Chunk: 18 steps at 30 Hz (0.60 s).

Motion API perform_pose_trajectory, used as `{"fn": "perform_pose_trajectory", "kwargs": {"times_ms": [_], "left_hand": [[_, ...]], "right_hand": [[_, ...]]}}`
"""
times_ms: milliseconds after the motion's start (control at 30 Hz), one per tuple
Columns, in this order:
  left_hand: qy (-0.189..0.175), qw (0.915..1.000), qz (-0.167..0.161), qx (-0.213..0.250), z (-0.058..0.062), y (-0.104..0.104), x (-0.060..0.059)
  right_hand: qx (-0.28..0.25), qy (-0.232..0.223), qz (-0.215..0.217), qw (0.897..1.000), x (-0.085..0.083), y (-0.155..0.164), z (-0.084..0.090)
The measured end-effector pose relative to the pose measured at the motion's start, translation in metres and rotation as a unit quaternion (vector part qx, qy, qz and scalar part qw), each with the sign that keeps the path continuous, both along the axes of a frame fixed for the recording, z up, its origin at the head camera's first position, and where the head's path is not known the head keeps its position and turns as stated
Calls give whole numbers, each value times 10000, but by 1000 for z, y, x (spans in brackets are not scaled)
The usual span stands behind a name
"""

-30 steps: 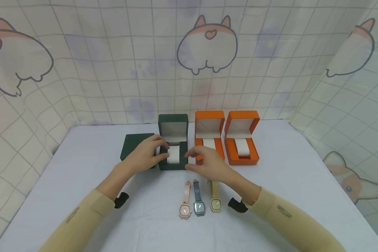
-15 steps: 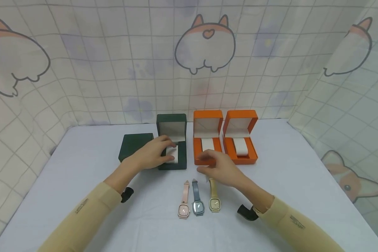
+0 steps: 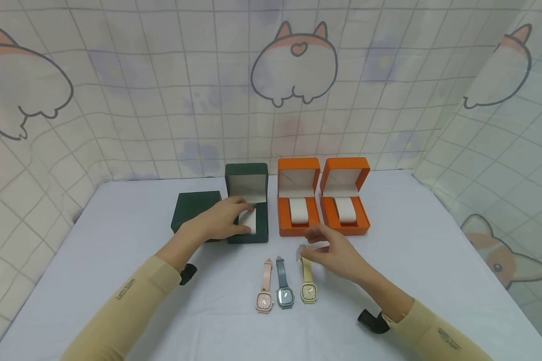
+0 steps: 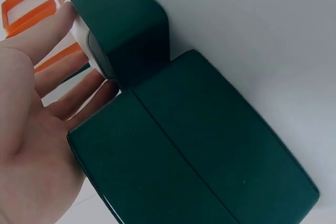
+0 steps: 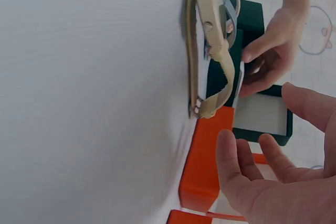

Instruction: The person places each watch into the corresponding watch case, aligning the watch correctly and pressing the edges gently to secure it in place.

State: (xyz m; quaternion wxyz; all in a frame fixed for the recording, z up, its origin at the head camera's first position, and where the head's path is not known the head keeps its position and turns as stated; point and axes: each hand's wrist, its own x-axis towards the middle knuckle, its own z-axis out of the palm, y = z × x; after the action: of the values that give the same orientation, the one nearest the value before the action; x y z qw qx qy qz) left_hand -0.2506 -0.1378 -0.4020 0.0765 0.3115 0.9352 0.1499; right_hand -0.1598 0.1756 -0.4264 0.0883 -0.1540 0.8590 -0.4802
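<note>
In the head view, my left hand (image 3: pixel 226 218) reaches into the opened dark green watch box (image 3: pixel 262 220). Its thumb and fingers pinch the white watch cushion (image 3: pixel 248 220) inside, partly covering it. My right hand (image 3: pixel 336 250) is held with fingers apart, nothing between them, just beyond the yellow watch (image 3: pixel 309 292). In the right wrist view, thumb and fingers of that hand (image 5: pixel 283 166) are spread below the yellow watch (image 5: pixel 212 19). A blue watch (image 3: pixel 285 297) and a pink watch (image 3: pixel 264 302) lie alongside, straps pointing away from me.
A closed green box (image 3: pixel 191 205) stands left of the opened one. Two orange watch boxes, one nearer the middle (image 3: pixel 293 230) and one at the right (image 3: pixel 359 228), are open with white cushions inside. A patterned cloth wall (image 3: pixel 162 125) rises behind the white table (image 3: pixel 117 215).
My left hand has moved rightward over the cushion in the green box. The right hand has drawn away from that box, rightward and back toward the yellow watch.
</note>
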Motion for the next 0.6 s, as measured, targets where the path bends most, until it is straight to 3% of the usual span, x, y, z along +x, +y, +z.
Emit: {"fn": "perform_pose_trajectory", "kwargs": {"times_ms": [300, 600], "left_hand": [[-91, 9992, 77, -384, 4, 5, -3], [-182, 9975, 73, -677, 3, 7, -8]], "right_hand": [[-288, -728, -74, 9969, 9, 15, -7], [-753, -1710, 166, 9822, 13, 22, -12]]}}
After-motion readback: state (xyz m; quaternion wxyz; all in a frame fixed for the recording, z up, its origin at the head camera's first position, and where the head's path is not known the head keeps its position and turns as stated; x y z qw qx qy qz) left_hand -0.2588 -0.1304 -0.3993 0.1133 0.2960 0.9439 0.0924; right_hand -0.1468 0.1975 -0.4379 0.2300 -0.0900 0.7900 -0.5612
